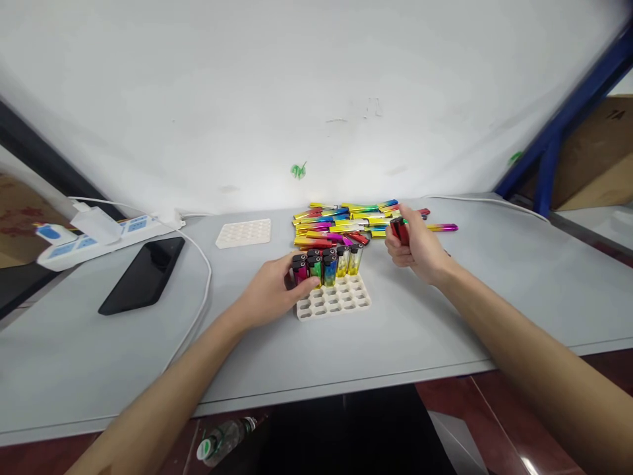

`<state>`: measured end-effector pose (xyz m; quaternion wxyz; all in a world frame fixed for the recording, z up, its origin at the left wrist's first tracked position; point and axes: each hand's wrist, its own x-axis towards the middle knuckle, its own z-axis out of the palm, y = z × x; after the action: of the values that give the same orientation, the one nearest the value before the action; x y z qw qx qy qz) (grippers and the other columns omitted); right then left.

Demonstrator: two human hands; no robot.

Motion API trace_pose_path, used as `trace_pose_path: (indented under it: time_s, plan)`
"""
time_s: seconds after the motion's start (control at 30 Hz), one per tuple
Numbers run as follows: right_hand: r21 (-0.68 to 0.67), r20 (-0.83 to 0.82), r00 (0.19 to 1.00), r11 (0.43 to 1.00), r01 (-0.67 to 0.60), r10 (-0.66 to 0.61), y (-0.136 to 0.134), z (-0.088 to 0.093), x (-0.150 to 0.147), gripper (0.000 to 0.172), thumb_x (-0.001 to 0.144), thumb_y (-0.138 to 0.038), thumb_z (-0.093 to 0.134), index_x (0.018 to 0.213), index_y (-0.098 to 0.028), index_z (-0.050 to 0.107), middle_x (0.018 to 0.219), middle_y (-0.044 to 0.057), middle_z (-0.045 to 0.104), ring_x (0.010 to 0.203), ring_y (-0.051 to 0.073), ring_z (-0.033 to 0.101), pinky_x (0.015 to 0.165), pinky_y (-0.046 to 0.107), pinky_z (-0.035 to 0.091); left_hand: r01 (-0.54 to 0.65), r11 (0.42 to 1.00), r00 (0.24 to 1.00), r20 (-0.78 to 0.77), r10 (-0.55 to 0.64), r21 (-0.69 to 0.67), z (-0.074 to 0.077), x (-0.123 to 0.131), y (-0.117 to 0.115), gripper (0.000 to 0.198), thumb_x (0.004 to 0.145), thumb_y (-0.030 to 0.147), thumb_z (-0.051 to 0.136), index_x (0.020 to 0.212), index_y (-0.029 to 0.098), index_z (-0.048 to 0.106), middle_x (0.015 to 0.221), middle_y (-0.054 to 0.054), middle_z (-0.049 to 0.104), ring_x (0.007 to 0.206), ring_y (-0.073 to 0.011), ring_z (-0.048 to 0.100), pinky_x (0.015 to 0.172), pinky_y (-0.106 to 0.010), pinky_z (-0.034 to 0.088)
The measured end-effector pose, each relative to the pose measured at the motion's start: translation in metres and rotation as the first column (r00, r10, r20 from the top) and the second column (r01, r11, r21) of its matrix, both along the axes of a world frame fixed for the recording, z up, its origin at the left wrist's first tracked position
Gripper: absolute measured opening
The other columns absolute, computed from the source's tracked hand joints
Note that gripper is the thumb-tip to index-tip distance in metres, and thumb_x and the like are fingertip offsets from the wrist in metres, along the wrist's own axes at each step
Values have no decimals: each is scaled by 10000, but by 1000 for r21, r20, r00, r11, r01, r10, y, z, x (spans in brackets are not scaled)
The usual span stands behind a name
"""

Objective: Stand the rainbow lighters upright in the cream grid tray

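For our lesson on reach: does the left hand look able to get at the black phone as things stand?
Probably yes: the left hand is against the standing lighters, and only a thin white cable lies between it and the black phone.

A dark "7A" (618, 115) can be read on the cardboard box (596, 157) at far right.

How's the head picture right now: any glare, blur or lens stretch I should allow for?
Head view: highlights gleam off the pile of shiny multicoloured pieces; head view: a pale reflection on the black smartphone; head view: fine detail on the lighters looks slightly soft; head view: wide-angle stretch seems strongest towards the edges.
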<state>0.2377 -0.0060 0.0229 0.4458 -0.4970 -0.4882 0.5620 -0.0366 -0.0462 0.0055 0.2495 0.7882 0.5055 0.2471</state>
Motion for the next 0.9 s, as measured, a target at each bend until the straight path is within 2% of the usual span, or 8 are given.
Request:
trace_pose_path:
  time_s: [0.33,0.53,0.63,0.73,0.8,0.9]
  plan:
    - [25,28,998,998,-58,58,0,-3,0,455,945,-437,311,560,-208,387,486,-56,225,427,87,126,415,241,118,-11,1000,1000,-6,11,3,-1,0,0,377,879,528,543,1056,199,593,907,-16,675,795,-186,604,707,-308,467]
    - [41,47,999,999,13,-15,3,-7,0,494,930,-570,351,627,-204,484,498,-54,262,418,86,169,406,242,140,-12,1000,1000,-7,12,10,-1,0,0,376,879,525,547,1057,198,598,915,-19,681,796,-187,608,704,-308,470]
    - [120,37,999,993,-7,3,4,-9,0,479,929,-592,368,745,-201,573,562,-31,364,437,98,284,405,247,226,-14,1000,1000,1,14,2,0,0,-1,383,876,523,553,1070,196,602,932,-23,684,809,-190,608,710,-309,471]
    - [219,80,996,974,-49,32,2,-8,1,409,931,-554,448,807,-201,611,687,12,522,553,123,461,496,262,380,-11,1000,1000,14,11,-6,1,0,-1,378,878,510,555,1090,202,609,940,-15,686,811,-187,603,714,-305,467]
    - [284,140,989,956,-79,40,0,-5,3,368,911,-524,535,748,-199,592,720,14,545,621,126,490,560,260,407,1,1000,1000,31,-1,-1,1,1,-1,368,883,493,552,1111,209,610,949,-7,687,809,-182,597,714,-300,463]
    - [374,169,985,924,-78,15,-2,0,9,379,873,-478,631,645,-194,526,679,-7,478,625,114,446,559,251,376,6,1000,999,39,-6,2,1,1,-2,365,883,479,556,1129,213,608,949,0,685,811,-178,591,719,-295,459]
